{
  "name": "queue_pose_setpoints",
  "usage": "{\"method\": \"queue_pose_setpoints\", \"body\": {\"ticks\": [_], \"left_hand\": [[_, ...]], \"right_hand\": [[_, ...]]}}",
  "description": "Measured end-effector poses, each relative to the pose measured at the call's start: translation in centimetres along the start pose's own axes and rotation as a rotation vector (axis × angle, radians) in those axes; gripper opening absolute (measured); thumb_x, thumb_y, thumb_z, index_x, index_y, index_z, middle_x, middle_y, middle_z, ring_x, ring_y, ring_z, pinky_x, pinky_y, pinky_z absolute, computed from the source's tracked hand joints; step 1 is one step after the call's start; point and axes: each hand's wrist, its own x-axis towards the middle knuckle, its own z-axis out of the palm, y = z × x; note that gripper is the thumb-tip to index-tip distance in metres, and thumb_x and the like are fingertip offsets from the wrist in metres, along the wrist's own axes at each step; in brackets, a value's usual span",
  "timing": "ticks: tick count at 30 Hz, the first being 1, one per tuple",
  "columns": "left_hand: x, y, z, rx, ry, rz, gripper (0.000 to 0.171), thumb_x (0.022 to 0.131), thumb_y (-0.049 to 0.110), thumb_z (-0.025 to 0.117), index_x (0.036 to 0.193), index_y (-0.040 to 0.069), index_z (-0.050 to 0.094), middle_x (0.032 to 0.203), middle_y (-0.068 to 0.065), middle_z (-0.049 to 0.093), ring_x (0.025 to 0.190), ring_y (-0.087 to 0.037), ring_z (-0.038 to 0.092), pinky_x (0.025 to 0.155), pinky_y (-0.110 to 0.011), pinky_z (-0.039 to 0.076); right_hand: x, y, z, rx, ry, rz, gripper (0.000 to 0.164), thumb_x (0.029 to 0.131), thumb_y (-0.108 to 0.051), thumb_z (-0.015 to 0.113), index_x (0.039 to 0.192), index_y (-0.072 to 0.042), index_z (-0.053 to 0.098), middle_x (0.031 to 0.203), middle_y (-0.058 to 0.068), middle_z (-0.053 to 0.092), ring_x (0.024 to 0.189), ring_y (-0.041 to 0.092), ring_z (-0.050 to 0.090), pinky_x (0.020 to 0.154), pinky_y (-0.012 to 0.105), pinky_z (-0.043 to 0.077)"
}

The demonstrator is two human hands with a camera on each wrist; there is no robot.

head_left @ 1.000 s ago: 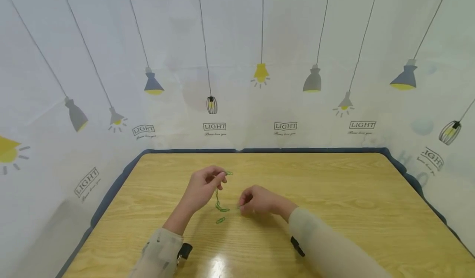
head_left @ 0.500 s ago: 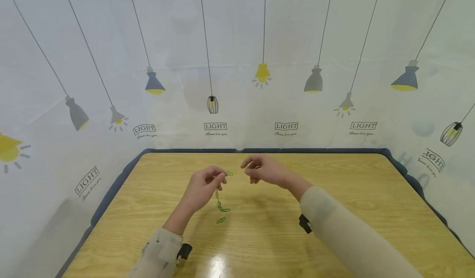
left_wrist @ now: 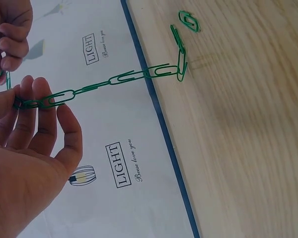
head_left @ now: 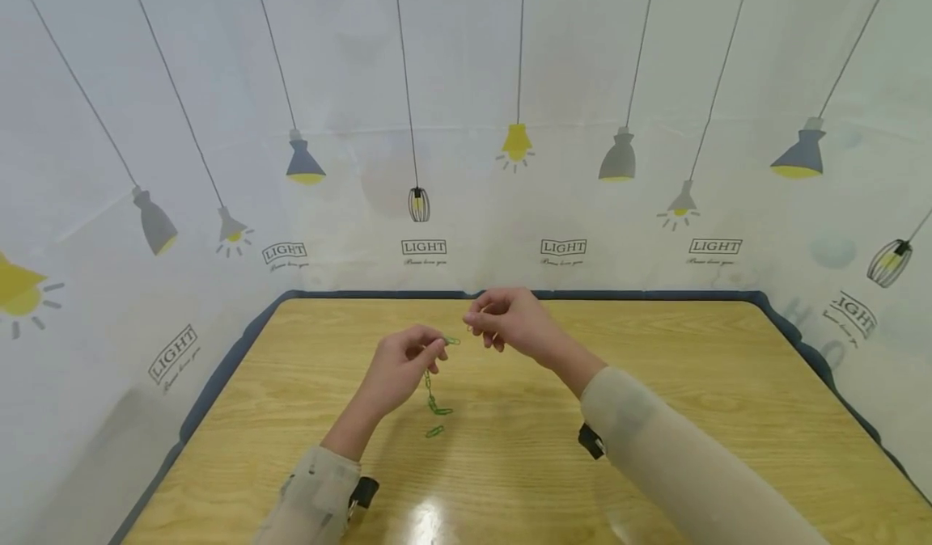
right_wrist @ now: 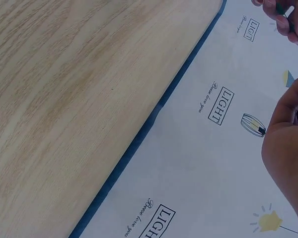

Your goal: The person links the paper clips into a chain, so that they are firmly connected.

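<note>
My left hand [head_left: 402, 365] pinches the upper end of a chain of green paper clips [left_wrist: 126, 78] above the table. One clip [head_left: 453, 341] of it sticks out past the fingertips toward the right. The chain's lower end touches the wood, and beside it lies a loose green paper clip [head_left: 434, 432]. Just right of the left hand, my right hand [head_left: 515, 323] is raised with thumb and fingers pinched together. A small bit of a paper clip shows at its fingertips; most of it is hidden by the fingers.
The wooden table [head_left: 655, 416] has a dark blue border [head_left: 619, 294] along its back and sides. Behind it hangs a pale sheet [head_left: 466, 68] printed with lamps and lettering. A black strap piece [head_left: 364, 492] shows at the left wrist.
From low over the table, my right hand has risen with the small clip and then come left toward the left hand. The left hand keeps its hold on the chain.
</note>
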Motion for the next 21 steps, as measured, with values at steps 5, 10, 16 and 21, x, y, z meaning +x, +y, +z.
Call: {"method": "queue_pose_setpoints", "body": {"ticks": [5,10,16,21], "left_hand": [[0.04,0.19,-0.01,-0.008,-0.005,0.013,0.022,0.11,0.024,0.061,0.115,0.008,0.076,0.1,-0.011,0.077,0.079,-0.016,0.068,0.066,-0.025,0.052],[0.0,0.27,-0.05,-0.008,-0.012,0.0,0.022,0.11,0.023,0.062,0.115,0.007,0.075,0.1,-0.011,0.077,0.08,-0.016,0.068,0.066,-0.025,0.052],[0.16,0.3,-0.11,0.013,0.0,-0.003,0.02,0.109,0.023,0.063,0.116,0.009,0.076,0.099,-0.008,0.077,0.078,-0.013,0.068,0.065,-0.025,0.051],[0.3,0.17,-0.11,0.015,-0.002,0.009,0.02,0.109,0.022,0.063,0.116,0.009,0.076,0.099,-0.01,0.077,0.077,-0.012,0.068,0.065,-0.025,0.052]], "right_hand": [[0.0,-0.33,0.36,-0.005,-0.002,0.017,0.02,0.103,-0.028,0.074,0.109,-0.009,0.075,0.077,0.004,0.07,0.061,0.021,0.062,0.058,0.031,0.054],[0.14,-0.14,0.69,0.019,-0.015,-0.002,0.02,0.105,-0.023,0.07,0.109,-0.004,0.074,0.081,0.004,0.069,0.069,0.018,0.063,0.061,0.03,0.056],[0.12,-0.24,0.85,0.104,-0.083,-0.028,0.019,0.107,-0.012,0.066,0.119,0.0,0.073,0.1,0.016,0.075,0.078,0.015,0.07,0.069,0.029,0.062],[0.13,-0.34,0.94,0.114,-0.109,-0.02,0.018,0.104,-0.011,0.069,0.116,0.003,0.073,0.09,0.008,0.076,0.077,0.017,0.071,0.073,0.031,0.064]]}}
